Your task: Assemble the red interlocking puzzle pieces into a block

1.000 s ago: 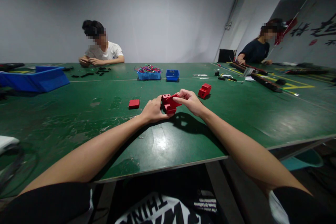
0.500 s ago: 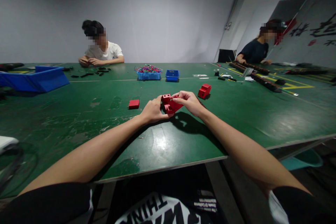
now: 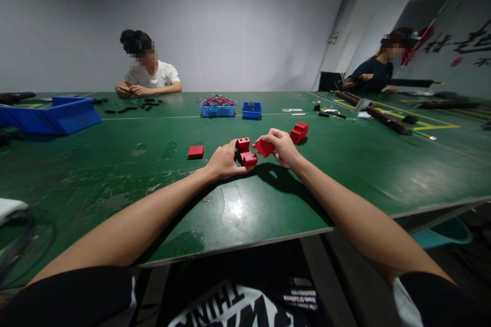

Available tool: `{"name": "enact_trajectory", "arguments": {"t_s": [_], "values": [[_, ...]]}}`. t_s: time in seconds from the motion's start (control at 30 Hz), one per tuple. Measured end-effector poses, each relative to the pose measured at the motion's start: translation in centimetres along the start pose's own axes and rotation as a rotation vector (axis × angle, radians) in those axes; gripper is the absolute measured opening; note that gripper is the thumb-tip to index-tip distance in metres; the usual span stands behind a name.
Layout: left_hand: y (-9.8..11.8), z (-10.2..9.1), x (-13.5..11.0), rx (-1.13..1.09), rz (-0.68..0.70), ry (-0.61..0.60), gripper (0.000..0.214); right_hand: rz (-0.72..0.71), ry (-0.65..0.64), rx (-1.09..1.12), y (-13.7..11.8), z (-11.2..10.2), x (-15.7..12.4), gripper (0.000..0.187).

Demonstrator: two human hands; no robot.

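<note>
Between the thumb and fingers of my left hand (image 3: 224, 161) is a red notched block (image 3: 246, 152) with round holes in its upper face. My right hand (image 3: 284, 147) pinches a flat red piece (image 3: 264, 147), apart from the notched block by a small gap. To the left on the table lies a red square block (image 3: 195, 152). Another red block with a stepped shape (image 3: 299, 133) rests just beyond my right hand. The far sides of both held pieces are hidden by my fingers.
On the green table (image 3: 172, 225), a blue bin of colourful small parts (image 3: 218, 107) and a smaller blue box (image 3: 251, 109) stand ahead. A large blue bin (image 3: 53, 115) is at left. Two people sit across, near black parts (image 3: 134, 107) and long dark strips (image 3: 387, 118).
My right hand has drawn the flat red piece away from the notched block, to the right. My left hand stays in place. The person at right has lifted a long dark strip.
</note>
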State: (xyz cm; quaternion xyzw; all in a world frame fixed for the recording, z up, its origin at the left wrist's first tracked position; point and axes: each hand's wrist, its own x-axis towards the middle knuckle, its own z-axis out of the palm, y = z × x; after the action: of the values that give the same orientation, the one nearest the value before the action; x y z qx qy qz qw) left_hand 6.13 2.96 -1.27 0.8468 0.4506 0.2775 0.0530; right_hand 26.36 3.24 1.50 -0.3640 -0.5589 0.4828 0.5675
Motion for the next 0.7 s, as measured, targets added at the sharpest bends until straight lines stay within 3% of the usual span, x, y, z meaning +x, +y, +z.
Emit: {"name": "enact_trajectory", "arguments": {"t_s": [0.47, 0.7], "values": [[0.26, -0.15, -0.01, 0.022, -0.007, -0.002, 0.082, 0.112, -0.024, 0.041, 0.50, 0.22, 0.32, 0.034], [0.17, -0.07, 0.03, 0.012, 0.016, 0.029, 0.085, 0.021, 0.021, -0.015, 0.71, 0.13, 0.29, 0.043]]}}
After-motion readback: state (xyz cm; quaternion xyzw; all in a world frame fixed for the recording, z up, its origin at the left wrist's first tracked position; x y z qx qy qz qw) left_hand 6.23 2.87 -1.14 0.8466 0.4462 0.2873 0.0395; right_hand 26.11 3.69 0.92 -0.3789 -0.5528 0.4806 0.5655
